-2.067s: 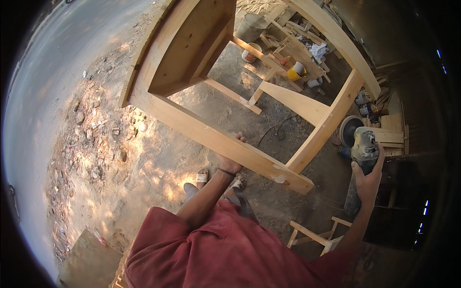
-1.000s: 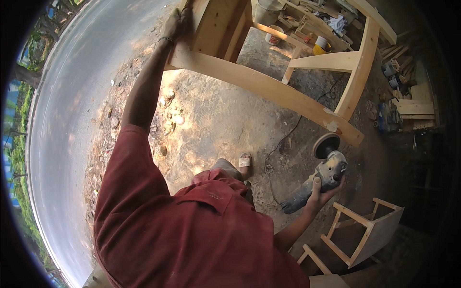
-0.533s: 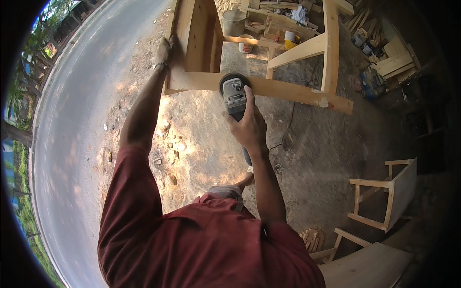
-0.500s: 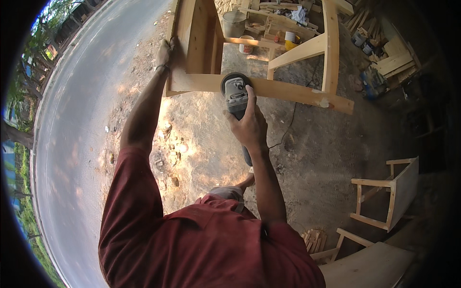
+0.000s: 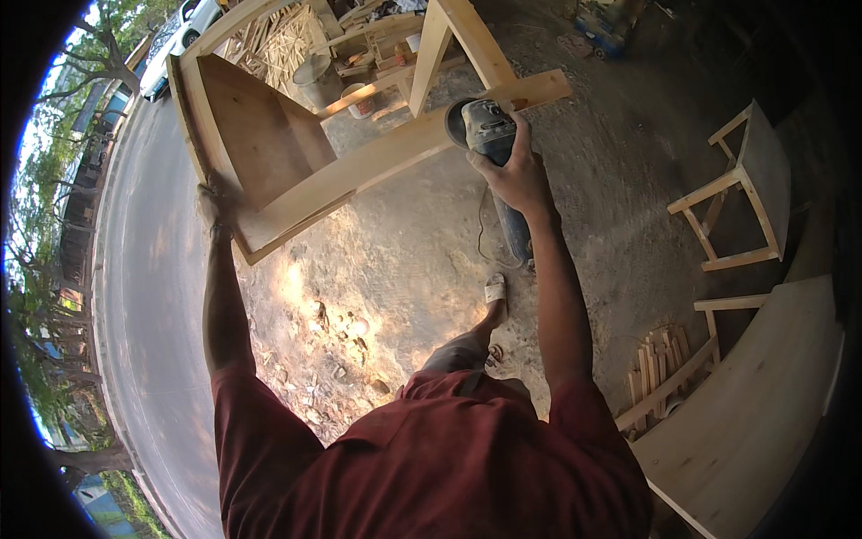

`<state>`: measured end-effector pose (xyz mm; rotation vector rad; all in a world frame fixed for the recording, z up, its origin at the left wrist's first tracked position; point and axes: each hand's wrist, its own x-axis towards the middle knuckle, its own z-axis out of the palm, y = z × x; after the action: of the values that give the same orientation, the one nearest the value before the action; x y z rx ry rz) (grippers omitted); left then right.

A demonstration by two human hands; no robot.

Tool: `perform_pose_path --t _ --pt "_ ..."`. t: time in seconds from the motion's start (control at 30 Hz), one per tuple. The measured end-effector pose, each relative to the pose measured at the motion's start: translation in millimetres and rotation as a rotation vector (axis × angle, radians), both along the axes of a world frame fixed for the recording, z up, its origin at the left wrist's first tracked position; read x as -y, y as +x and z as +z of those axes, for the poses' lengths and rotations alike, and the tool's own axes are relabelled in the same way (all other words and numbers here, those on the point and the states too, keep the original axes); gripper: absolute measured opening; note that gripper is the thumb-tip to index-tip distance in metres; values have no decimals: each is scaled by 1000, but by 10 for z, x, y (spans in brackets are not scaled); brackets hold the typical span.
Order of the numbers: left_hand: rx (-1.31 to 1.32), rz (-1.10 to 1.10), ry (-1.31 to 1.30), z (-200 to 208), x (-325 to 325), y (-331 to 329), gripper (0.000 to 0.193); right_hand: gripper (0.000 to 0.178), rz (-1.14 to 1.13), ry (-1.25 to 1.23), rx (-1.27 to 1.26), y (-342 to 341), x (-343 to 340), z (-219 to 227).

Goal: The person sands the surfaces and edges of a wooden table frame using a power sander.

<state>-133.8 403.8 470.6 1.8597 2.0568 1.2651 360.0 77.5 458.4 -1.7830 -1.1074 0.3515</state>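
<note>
A large wooden furniture frame with a boxed panel at its left end stands in front of me. My left hand grips the frame's near left edge, fingers closed round the wood. In my right hand is an angle grinder, grey and dusty, held by its body. Its dark disc rests against the long front rail, toward the right end; whether it spins cannot be told. A dark cord hangs from the grinder toward the ground.
A small wooden table lies to the right, with a big wooden panel below it. Wood scraps, a grey bucket and a white tub are at the back. Stones litter the ground; a road runs along the left.
The grinder has moved right along the rail in my right hand. My view has turned, so the frame now slants up to the right. My left hand still holds the frame's edge.
</note>
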Motion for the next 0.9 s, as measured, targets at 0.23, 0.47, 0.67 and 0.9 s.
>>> perform_pose_path --t 0.23,0.47,0.67,0.9 --pt "-57 37 -8 259 110 11 64 100 -153 -83 -79 893 -42 64" --pt "-94 12 -17 178 -168 -267 65 99 -206 110 15 1682 -259 -77" --pt "-166 21 -20 63 -144 -208 61 104 -241 31 -57 1934 -285 31" --pt "-187 96 -1 196 -121 -274 64 100 -99 18 -57 1123 -380 99"
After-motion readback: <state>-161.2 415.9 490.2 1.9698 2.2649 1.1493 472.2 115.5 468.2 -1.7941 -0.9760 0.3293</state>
